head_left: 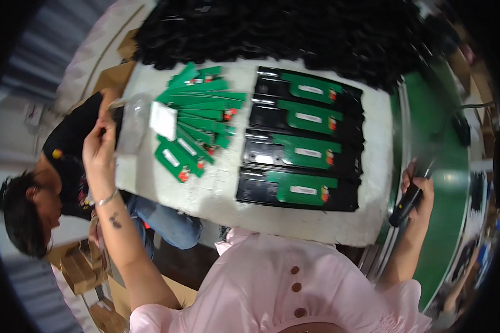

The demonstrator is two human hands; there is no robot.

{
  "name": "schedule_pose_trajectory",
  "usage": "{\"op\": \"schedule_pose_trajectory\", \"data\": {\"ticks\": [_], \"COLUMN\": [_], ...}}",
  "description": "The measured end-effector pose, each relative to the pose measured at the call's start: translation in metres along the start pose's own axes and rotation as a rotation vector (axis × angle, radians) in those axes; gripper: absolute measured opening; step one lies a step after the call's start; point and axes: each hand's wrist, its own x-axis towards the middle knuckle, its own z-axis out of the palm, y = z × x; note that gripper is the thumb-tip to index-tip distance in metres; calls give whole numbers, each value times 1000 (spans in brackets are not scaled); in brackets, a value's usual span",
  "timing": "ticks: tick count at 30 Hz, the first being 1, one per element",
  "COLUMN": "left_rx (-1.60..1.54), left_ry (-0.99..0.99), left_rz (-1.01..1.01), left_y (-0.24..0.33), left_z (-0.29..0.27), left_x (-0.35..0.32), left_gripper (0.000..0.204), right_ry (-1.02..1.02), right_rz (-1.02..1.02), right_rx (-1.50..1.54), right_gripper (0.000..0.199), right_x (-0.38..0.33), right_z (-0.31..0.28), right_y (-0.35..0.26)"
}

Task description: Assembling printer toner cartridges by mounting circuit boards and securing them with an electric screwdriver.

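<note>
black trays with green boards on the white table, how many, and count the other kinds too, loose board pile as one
black trays with a green circuit board: 4
pile of loose green circuit boards: 1
white card on the pile: 1
clear plastic bag in left hand: 1
black handheld tool in right hand: 1
total: 8

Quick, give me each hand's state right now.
Left hand: raised, pinching a clear plastic bag.
Right hand: closed around a black handheld tool.

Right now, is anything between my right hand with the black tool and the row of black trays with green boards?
Nothing visible. The right hand holds the black tool over the table's edge, beside the trays; only bare white tabletop lies between.
</note>
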Motion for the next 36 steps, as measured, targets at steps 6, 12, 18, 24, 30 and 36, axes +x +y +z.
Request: {"op": "schedule_pose_trajectory", "data": {"ticks": [6, 12, 18, 24, 30, 36], "left_rx": [420, 534, 455, 530, 356, 361], "left_ry": [-172, -112, -80, -29, -86, -81], "left_rz": [-175, -797, -906, -829, -841, -835], "left_y": [-185, -334, -369, -363, -365, -366], "left_z": [26, 1, -23, -20, -26, -26], "left_x": [-34, -72, -78, -75, -75, -78], "left_gripper": [37, 16, 12, 13, 12, 12], "right_ry": [-44, -195, -431, -357, -405, -542], "right_rz": [-444, -635, -478, -624, -602, -668], "right_rx": [34, 281, 132, 158, 108, 114], "right_gripper": [50, 51, 46, 31, 29, 30], "right_x": [-26, -26, -25, -39, -43, -41], "right_z": [44, 108, 118, 136, 142, 138], "right_y": [-35, -38, -37, -38, -36, -30]}}
